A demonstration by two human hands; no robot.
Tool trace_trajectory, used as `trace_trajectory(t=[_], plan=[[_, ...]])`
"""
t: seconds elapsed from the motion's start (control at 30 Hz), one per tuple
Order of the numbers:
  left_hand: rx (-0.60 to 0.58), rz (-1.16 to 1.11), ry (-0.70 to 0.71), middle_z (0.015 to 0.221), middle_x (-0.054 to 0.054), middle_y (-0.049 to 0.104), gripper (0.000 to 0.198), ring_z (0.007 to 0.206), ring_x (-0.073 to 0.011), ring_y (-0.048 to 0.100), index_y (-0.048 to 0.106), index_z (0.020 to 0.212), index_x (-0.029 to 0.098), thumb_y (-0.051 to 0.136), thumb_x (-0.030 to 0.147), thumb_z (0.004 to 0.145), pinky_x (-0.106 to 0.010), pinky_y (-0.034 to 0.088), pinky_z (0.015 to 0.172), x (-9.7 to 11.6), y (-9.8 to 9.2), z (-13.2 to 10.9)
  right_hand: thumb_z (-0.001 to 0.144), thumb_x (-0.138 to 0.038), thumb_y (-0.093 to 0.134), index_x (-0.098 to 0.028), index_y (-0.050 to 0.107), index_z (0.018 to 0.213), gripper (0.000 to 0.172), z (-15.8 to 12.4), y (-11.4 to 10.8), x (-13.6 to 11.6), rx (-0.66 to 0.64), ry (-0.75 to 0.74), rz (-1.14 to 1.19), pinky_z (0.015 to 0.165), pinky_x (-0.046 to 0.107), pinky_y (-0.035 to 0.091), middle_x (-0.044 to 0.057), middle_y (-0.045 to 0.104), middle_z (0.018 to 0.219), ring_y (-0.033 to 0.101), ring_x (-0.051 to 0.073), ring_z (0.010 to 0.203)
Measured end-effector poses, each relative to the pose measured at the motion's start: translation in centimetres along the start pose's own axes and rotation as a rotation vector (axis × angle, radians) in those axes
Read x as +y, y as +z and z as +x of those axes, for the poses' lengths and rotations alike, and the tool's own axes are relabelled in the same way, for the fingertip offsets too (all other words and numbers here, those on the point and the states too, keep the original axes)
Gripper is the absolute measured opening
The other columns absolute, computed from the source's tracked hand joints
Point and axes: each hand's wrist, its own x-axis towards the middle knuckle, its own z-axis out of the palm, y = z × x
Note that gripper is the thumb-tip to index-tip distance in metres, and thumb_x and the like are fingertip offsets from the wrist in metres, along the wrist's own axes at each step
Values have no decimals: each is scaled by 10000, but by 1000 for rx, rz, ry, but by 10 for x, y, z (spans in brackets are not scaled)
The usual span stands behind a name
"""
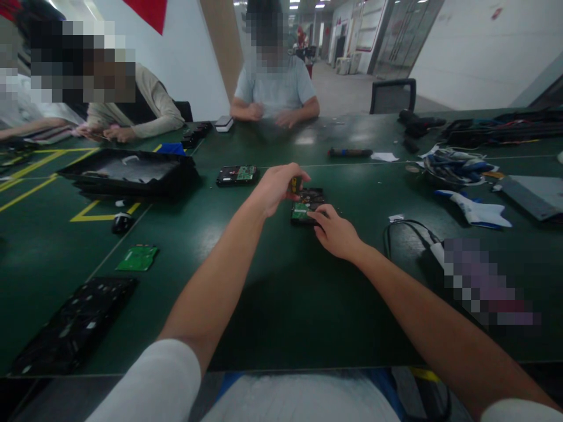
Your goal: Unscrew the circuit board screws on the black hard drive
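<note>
Glossy green tabletop, boxy drive, left hand around stubby tool

No word, brand or number can be read with certainty. Yellow marks, perhaps characters, stand on the dark body of the tool held in the wearer's left hand, too small and blurred to make out. A pale patch, possibly a label, sits on the hard drive lying farther back on the desk, also too small to read. On the loose green circuit board at left, a light patch is equally unclear. High on the white wall at right is a small red mark, blurred beyond reading.
</note>
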Motion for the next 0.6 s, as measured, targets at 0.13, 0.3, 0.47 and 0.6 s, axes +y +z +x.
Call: trace_trajectory(t=[0.13,0.3,0.47,0.6], plan=[[-25,-44,-43,794,-64,694,195,705,-180,688,650,864,191,726,368,835,-253,531,542,0,2,-1,1084,-334,452,-243,530,1572,503,0,-1,0,2,3,10,692,351,547,128,454,1590,689,226,935],[115,-65,-40,792,-38,688,209,745,-181,705,562,880,222,715,363,868,-294,611,664,-1,3,2,1079,-333,451,-246,520,1587,520,0,-2,0,-19,6,14,686,371,554,141,449,1591,683,235,927],[156,33,59,823,-32,637,142,750,-151,621,606,779,213,689,319,824,-210,532,549,-3,1,5,1080,-323,437,-229,535,1572,510,0,-1,1,3,-1,20,694,367,559,139,453,1591,687,235,955],[95,17,42,839,-50,653,144,774,-167,653,645,807,200,677,339,825,-228,550,554,-1,3,2,1067,-321,464,-250,538,1570,513,0,0,1,-8,9,19,711,368,567,130,453,1596,696,229,948]])
